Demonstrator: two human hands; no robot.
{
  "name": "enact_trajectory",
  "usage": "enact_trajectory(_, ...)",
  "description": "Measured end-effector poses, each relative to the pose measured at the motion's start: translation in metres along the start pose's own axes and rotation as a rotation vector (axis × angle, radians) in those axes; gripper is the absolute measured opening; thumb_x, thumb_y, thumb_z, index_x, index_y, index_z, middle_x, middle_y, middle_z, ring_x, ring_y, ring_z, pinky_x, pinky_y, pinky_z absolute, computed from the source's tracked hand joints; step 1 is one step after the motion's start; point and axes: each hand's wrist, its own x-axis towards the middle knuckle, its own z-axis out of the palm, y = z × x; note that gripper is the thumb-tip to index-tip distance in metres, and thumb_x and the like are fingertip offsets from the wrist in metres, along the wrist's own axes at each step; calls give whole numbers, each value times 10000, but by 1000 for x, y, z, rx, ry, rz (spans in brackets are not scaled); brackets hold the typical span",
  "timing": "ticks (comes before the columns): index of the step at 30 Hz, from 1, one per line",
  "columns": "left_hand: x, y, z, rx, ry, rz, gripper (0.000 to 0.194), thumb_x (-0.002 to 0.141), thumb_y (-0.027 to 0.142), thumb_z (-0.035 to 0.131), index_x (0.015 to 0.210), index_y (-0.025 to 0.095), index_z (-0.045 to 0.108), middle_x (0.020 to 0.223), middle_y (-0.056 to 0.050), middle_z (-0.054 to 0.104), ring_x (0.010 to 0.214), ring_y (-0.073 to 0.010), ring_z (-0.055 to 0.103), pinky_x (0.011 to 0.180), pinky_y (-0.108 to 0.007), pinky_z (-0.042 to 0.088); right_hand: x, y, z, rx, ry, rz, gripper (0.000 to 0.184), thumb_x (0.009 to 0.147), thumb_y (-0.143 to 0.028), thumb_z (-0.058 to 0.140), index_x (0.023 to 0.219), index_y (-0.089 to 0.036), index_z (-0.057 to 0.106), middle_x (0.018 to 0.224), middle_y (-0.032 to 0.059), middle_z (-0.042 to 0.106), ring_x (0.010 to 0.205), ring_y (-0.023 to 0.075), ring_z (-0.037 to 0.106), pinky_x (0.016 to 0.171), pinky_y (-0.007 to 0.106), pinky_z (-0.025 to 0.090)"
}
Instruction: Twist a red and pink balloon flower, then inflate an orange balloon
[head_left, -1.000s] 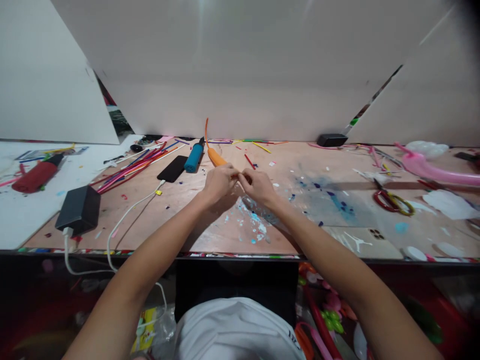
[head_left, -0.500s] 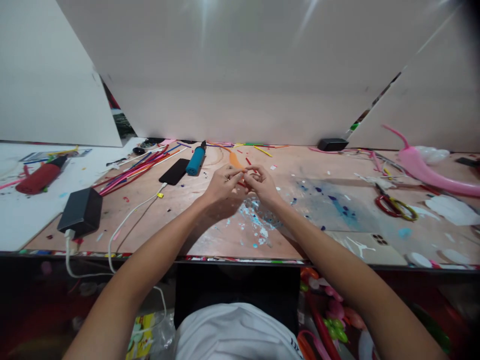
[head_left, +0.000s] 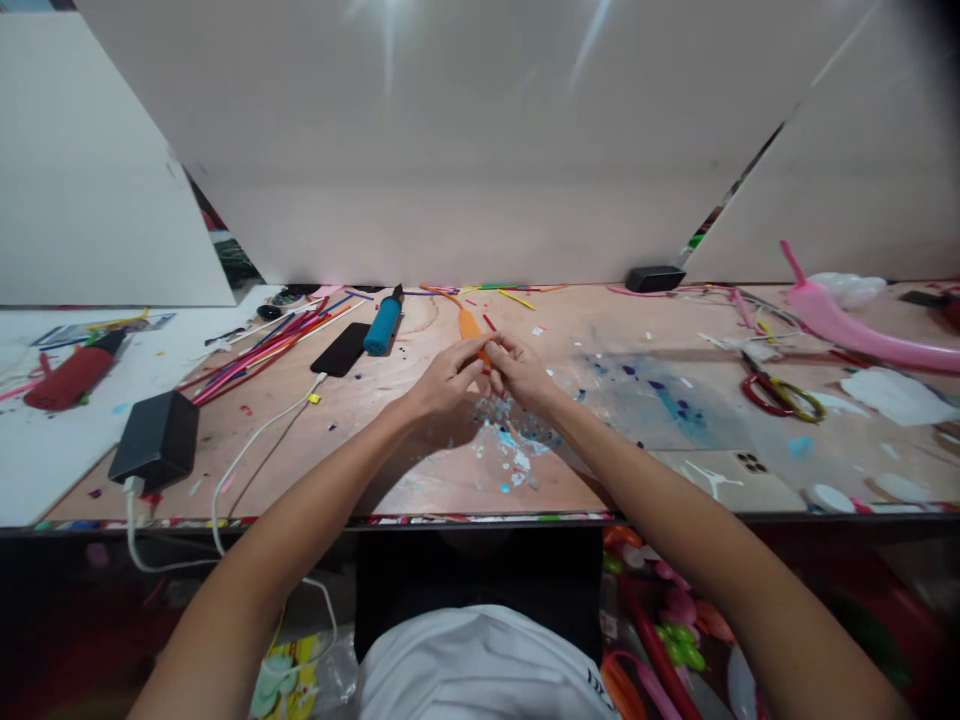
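Observation:
An orange balloon (head_left: pixel 469 325), long and partly inflated, is pinched between my two hands over the middle of the table. Its thin uninflated tail trails away toward the back panel. My left hand (head_left: pixel 455 370) closes on it from the left, fingers bent. From the right, my right hand (head_left: pixel 519 372) meets it with thumb and fingers pressed together. The fingers hide the balloon's near end. Behind the hands lies a short red strip (head_left: pixel 490 323). Pale blue and white scraps (head_left: pixel 514 450) are scattered on the table just below them.
To the left are a blue hand pump (head_left: pixel 384 325), a black phone (head_left: pixel 340 349) on a white cable, uninflated balloons (head_left: pixel 259 355) and a black power block (head_left: pixel 156 440). On the right lie scissors (head_left: pixel 780 392), a pink balloon (head_left: pixel 847 318) and a beige phone (head_left: pixel 727 480). A white panel (head_left: pixel 450 150) stands behind.
The view has shifted slightly. My fingers have moved a little around the orange balloon, and more of its inflated part shows above them. Both hands still hold it.

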Motion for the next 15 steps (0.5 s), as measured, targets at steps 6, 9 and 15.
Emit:
enact_trajectory(6, -3, -3, 9, 201, -10, -24, 608, 872, 172, 425, 1480, 140, 404, 1101, -91, 646, 926, -171, 587, 876, -310, 475, -4, -10, -9, -461, 217, -173, 332, 885, -528, 534, 837, -205, 593, 495, -44, 508, 400, 107, 432, 435, 240, 311)
enact_trajectory(9, -5, -4, 9, 423, -24, 5, 620, 889, 183, 419, 1505, 166, 361, 1147, -100, 629, 960, -190, 579, 875, -327, 468, -6, -8, -15, -782, 318, -331, 290, 906, -399, 511, 795, -172, 653, 622, 16, 600, 516, 123, 505, 535, 260, 350)
enact_trajectory(15, -4, 5, 14, 839, -87, -82, 648, 869, 194, 490, 1498, 162, 340, 1233, -139, 634, 1057, -264, 582, 862, -371, 453, -5, -1, -18, -1276, 389, -328, 281, 901, -328, 490, 887, -179, 727, 659, 52, 685, 577, 171, 577, 598, 283, 320)
